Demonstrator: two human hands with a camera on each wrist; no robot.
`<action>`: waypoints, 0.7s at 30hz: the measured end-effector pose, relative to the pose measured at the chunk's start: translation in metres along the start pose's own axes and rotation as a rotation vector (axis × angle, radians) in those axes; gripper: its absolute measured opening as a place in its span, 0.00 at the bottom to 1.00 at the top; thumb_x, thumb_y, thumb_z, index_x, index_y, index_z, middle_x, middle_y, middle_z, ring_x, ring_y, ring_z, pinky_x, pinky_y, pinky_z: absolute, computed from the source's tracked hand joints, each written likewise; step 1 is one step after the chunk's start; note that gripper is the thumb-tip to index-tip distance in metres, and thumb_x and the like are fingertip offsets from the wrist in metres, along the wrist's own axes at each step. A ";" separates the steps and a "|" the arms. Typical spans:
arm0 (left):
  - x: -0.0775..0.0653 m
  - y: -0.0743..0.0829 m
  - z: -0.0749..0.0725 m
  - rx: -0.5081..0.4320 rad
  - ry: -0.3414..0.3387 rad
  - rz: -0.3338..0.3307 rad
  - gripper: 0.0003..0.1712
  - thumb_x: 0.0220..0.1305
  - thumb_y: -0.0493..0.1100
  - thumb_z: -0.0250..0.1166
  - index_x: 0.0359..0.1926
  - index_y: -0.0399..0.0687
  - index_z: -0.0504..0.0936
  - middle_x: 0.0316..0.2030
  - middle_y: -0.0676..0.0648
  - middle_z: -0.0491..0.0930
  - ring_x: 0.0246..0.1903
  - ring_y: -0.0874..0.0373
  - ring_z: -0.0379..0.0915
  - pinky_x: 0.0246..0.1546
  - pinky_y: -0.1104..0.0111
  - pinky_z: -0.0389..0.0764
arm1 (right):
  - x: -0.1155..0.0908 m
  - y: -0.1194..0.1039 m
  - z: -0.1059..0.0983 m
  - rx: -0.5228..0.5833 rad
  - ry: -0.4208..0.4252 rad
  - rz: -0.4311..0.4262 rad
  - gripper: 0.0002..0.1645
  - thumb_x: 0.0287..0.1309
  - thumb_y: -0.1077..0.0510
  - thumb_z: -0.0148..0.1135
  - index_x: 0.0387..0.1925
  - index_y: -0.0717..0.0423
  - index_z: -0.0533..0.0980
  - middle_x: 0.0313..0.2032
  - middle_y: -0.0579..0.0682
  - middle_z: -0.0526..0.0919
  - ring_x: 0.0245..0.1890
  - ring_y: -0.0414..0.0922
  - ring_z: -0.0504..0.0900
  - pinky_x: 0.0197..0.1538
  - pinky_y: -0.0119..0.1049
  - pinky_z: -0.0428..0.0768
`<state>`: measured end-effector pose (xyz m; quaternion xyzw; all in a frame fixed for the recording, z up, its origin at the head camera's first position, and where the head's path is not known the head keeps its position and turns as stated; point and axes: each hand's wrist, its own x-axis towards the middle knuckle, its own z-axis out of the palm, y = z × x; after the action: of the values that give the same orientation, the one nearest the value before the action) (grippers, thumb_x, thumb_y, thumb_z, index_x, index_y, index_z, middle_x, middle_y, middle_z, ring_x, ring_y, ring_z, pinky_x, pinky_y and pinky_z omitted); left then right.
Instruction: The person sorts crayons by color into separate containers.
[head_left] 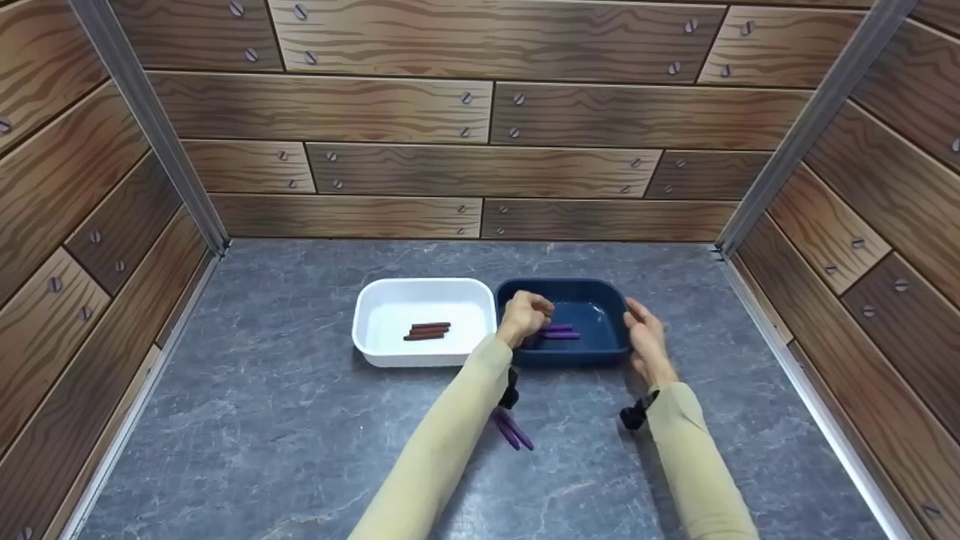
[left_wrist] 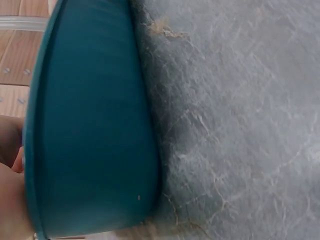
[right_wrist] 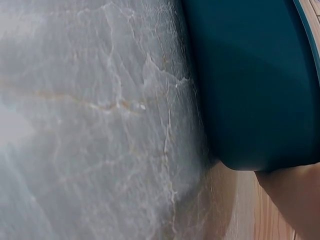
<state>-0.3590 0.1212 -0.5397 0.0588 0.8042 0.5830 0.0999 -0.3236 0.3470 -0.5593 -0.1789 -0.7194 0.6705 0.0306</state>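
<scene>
Over the left side of a dark blue tray (head_left: 600, 356), my left hand (head_left: 525, 316) bends down with curled fingers. Slim purple sticks (head_left: 561, 336) lie in that tray close by the hand, their left ends hidden behind it. I cannot tell whether the fingers hold one. My right hand (head_left: 646, 337) grips the tray's right end at the rim. In the left wrist view the tray's outer wall (left_wrist: 95, 115) covers most of the left hand. The right wrist view shows the tray wall (right_wrist: 250, 90) with the right hand (right_wrist: 295, 195) beside its end.
A white tray (head_left: 375, 354) stands against the dark blue one on the left, with several brown sticks (head_left: 426, 331) inside. More purple sticks (head_left: 514, 432) lie on the grey marbled table (head_left: 262, 420) beside the left forearm. Wood-patterned walls (head_left: 480, 112) enclose the back and sides.
</scene>
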 end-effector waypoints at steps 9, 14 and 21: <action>-0.013 0.002 -0.013 -0.218 -0.128 0.091 0.13 0.57 0.25 0.65 0.44 0.34 0.85 0.42 0.35 0.85 0.41 0.55 0.84 0.43 0.67 0.84 | 0.002 -0.001 0.002 0.014 0.006 0.008 0.30 0.75 0.63 0.38 0.76 0.55 0.53 0.75 0.57 0.54 0.73 0.52 0.56 0.73 0.45 0.59; -0.027 0.001 -0.025 -0.301 -0.191 0.108 0.12 0.58 0.29 0.67 0.44 0.36 0.85 0.39 0.40 0.87 0.38 0.58 0.84 0.47 0.57 0.83 | 0.001 0.000 0.002 0.014 0.000 0.004 0.30 0.75 0.62 0.38 0.76 0.55 0.53 0.75 0.57 0.54 0.73 0.52 0.56 0.73 0.46 0.59; -0.051 -0.007 -0.040 -0.345 -0.320 0.186 0.12 0.58 0.30 0.69 0.44 0.32 0.85 0.35 0.41 0.87 0.32 0.59 0.83 0.48 0.48 0.81 | -0.001 0.001 0.001 -0.011 -0.001 0.000 0.30 0.76 0.61 0.37 0.76 0.54 0.52 0.75 0.56 0.54 0.73 0.51 0.56 0.73 0.45 0.59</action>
<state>-0.3182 0.0715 -0.5296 0.2064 0.6579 0.7014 0.1804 -0.3232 0.3460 -0.5604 -0.1788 -0.7232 0.6664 0.0294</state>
